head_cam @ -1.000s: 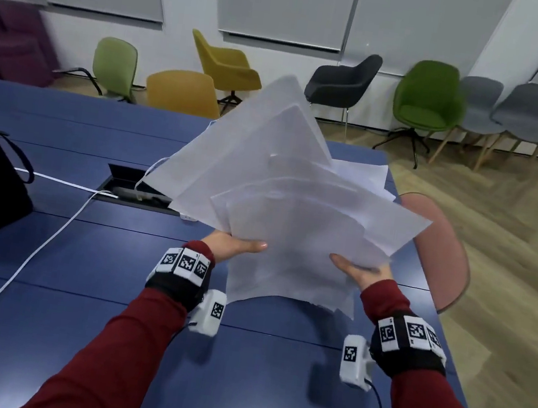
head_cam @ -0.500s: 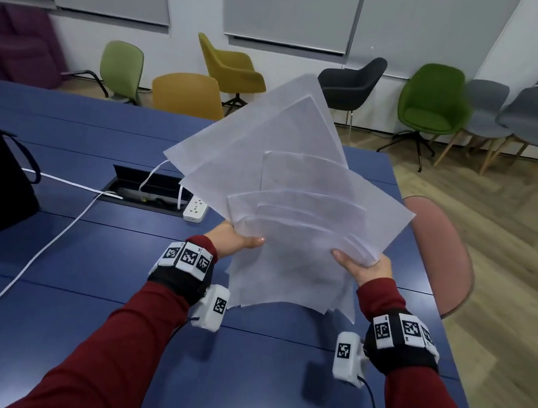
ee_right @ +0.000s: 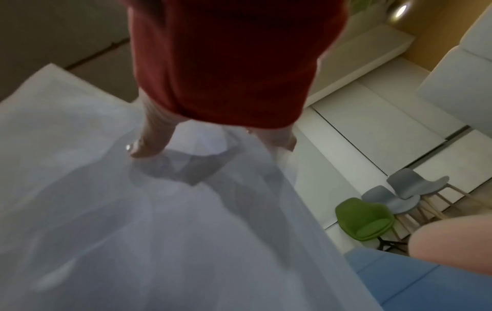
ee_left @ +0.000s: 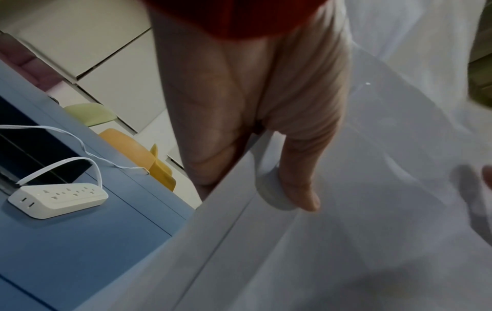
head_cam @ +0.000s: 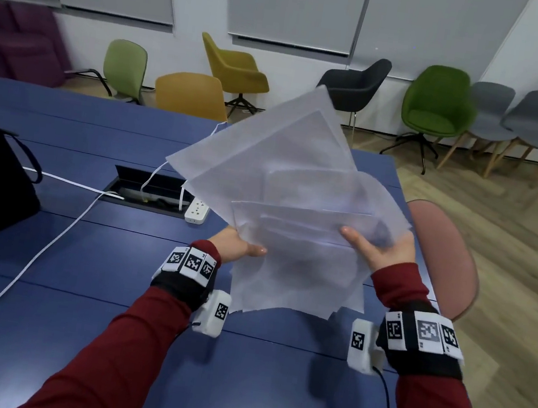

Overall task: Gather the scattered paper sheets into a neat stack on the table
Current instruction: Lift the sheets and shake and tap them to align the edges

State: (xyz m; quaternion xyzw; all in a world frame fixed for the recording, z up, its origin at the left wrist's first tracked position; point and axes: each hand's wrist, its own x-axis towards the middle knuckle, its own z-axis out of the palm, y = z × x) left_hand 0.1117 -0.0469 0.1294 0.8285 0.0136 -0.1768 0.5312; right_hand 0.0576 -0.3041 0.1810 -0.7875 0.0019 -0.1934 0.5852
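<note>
Dark red sleeves (head_cam: 122,349); black wristbands (head_cam: 180,286) bearing white coded tags.

The head camera looks forward and down over the blue desk (head_cam: 48,242) toward chairs at twelve o'clock. Each wrist camera sits close behind its hand, facing along it. The left wrist view shares the power strip (ee_left: 57,198) with the head view; the right shares the green chair (ee_right: 364,221).

An office meeting room: a long blue conference table (head_cam: 48,242) with a built-in cable hatch (head_cam: 148,193) and power strip (head_cam: 196,214), mixed colourful chairs (head_cam: 437,106) lining the wall, grey window blinds (head_cam: 295,3) drawn.
</note>
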